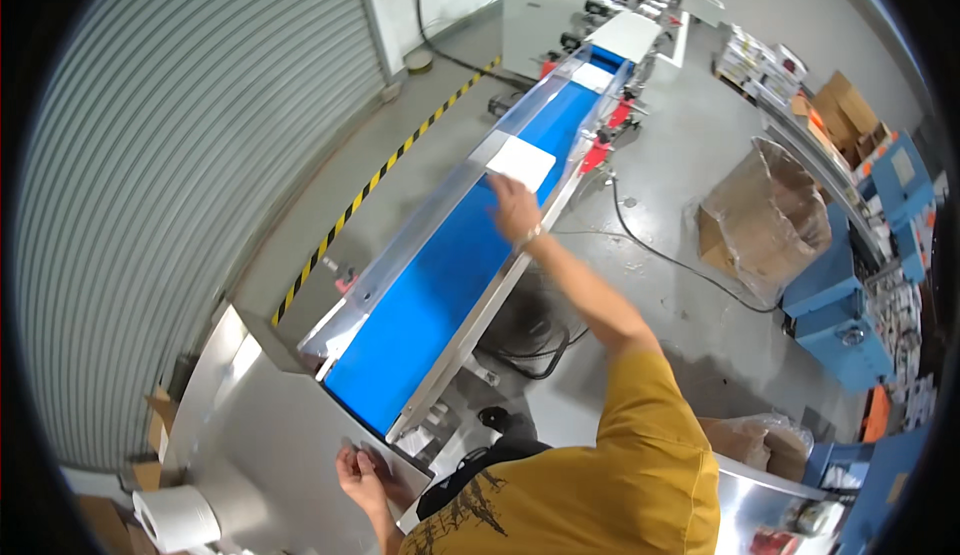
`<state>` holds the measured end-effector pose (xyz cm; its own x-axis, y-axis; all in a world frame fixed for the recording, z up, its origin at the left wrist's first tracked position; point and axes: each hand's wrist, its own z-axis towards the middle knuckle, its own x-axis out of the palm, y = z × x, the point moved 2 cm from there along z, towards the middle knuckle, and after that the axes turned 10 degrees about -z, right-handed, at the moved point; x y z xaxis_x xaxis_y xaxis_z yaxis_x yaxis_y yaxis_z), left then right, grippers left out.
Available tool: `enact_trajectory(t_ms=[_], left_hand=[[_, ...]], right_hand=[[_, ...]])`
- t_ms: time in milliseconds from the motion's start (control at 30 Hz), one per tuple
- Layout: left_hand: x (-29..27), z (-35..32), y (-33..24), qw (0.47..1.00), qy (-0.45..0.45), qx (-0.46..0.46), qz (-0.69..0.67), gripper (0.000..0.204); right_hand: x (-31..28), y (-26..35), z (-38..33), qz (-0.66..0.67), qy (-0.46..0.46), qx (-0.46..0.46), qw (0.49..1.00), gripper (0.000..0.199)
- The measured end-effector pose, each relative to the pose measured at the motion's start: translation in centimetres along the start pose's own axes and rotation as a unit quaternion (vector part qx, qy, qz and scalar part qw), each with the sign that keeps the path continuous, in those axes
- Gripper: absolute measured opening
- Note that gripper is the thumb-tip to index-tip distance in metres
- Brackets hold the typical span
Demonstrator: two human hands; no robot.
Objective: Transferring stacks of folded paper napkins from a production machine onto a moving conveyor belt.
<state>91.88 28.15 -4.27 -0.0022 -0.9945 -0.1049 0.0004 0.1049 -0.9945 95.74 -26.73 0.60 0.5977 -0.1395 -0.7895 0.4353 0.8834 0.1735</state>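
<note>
A white flat box or stack [522, 163] lies on the blue conveyor belt [420, 290]. My right hand [515, 210] reaches out over the belt, fingers stretched toward the near edge of that white piece. Whether the fingertips touch it I cannot tell; nothing is seen gripped. Low in the picture, my left hand [364, 480] hangs over the steel table [270, 435] at the belt's near end. Its fingers are loosely curled and apart, with nothing visible in them. Farther up the belt sits another white piece [591, 77].
Clear side guards [400, 250] line the belt, with red clamps [597, 152] on the right. A machine [545, 30] stands at the far end. At right is a plastic-lined carton [765, 210]; a white roll [178, 518] lies at lower left. A black cable [680, 255] crosses the floor.
</note>
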Motion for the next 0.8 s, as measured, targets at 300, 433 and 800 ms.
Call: enact_trajectory(t_ms=[300,433,800], left_hand=[[-0.8,-1.1,-1.0,0.981,0.117,0.125,0.096,0.043],[-0.1,-0.7,-0.7,0.956,0.186,0.207,0.092,0.046],[1.9,2.2,1.8,0.902,0.257,0.311,0.155,0.046]], right_hand=[[-10.8,9.6,-17.2,0.166,-0.069,0.141,0.974,0.046],[-13.5,12.1,-28.4,0.2,-0.077,0.32,0.923,0.044],[-8.2,26.1,-59.6,0.227,0.475,0.269,0.806,0.036]])
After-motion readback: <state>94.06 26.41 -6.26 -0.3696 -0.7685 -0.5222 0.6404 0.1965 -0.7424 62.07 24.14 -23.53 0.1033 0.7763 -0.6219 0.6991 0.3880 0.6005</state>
